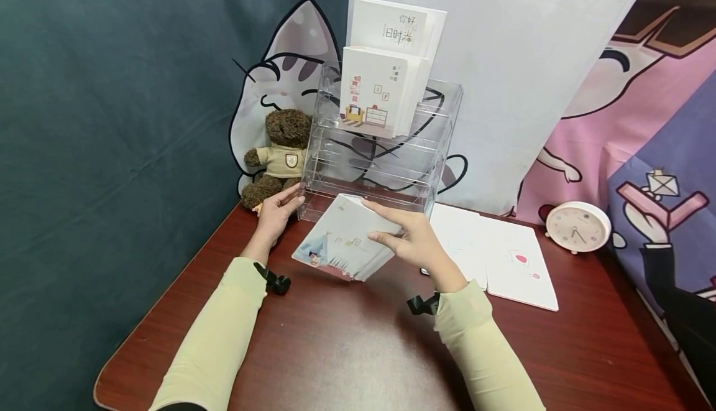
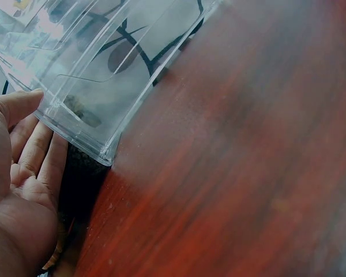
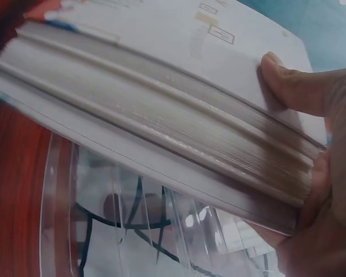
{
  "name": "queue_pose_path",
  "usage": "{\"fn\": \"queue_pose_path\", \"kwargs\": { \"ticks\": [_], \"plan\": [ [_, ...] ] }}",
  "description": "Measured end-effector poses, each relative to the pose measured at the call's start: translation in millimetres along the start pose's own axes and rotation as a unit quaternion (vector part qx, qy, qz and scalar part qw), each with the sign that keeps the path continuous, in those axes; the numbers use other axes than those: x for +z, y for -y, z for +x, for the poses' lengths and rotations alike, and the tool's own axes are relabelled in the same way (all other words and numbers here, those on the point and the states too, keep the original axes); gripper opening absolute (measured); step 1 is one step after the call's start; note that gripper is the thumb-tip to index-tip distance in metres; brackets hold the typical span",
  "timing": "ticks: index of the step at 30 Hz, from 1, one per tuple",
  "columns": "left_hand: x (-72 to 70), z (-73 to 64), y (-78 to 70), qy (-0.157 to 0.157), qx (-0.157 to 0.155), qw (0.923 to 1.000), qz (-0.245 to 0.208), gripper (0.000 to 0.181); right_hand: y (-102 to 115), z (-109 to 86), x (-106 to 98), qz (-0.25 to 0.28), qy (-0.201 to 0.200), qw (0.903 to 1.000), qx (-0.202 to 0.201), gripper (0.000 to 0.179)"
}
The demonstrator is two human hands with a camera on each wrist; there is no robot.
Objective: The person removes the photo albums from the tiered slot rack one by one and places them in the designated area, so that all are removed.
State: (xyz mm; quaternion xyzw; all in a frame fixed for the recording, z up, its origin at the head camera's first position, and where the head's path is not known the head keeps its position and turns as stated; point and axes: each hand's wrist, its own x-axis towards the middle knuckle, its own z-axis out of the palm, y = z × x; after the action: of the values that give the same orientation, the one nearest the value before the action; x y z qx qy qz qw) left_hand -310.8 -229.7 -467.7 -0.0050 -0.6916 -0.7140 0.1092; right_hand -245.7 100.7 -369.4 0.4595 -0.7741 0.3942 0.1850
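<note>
My right hand (image 1: 411,237) grips a thick white notebook (image 1: 341,240) by one end, holding it tilted above the table in front of the rack. Its cover has a small drawn room scene, and the page edges (image 3: 155,109) face the right wrist camera. The right thumb lies flat on the cover; the other fingers are mostly hidden behind it. At the lower left corner of the clear plastic display rack (image 1: 380,171), my left hand (image 1: 274,215) holds the side wall. In the left wrist view its thumb crosses the front edge, with the fingers along the outside.
Two white books, one taller (image 1: 386,25) and one shorter (image 1: 369,87), stand in the rack's upper tiers. A brown teddy bear (image 1: 279,156) sits left of the rack. White illustrated sheets or booklets (image 1: 517,262) lie at right, near a round clock (image 1: 578,227). The table's left edge is close.
</note>
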Motion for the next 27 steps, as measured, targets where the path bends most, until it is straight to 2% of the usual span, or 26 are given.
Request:
{"fn": "queue_pose_path", "kwargs": {
  "ticks": [5,9,14,21,27],
  "plan": [
    [0.6,0.1,1.3,0.000,0.002,1.0000,0.008,0.050,-1,-4.2,-1,0.042,0.016,0.9941,0.099,0.059],
    [-0.1,0.4,1.1,-0.004,-0.005,0.9997,0.023,0.052,-8,-7.2,2,0.057,0.035,0.9857,0.154,0.060],
    [-0.8,1.9,0.3,-0.006,-0.002,0.9997,0.023,0.052,-23,-11.1,14,0.085,0.077,0.9734,0.199,0.059],
    [-0.1,4.1,1.3,-0.005,-0.001,0.9999,0.015,0.051,-44,-24.0,39,0.083,0.172,0.9526,0.237,0.058],
    [-0.4,3.2,2.0,0.001,-0.002,1.0000,0.002,0.051,-66,-40.1,57,0.129,0.199,0.9372,0.255,0.056]
  ]
}}
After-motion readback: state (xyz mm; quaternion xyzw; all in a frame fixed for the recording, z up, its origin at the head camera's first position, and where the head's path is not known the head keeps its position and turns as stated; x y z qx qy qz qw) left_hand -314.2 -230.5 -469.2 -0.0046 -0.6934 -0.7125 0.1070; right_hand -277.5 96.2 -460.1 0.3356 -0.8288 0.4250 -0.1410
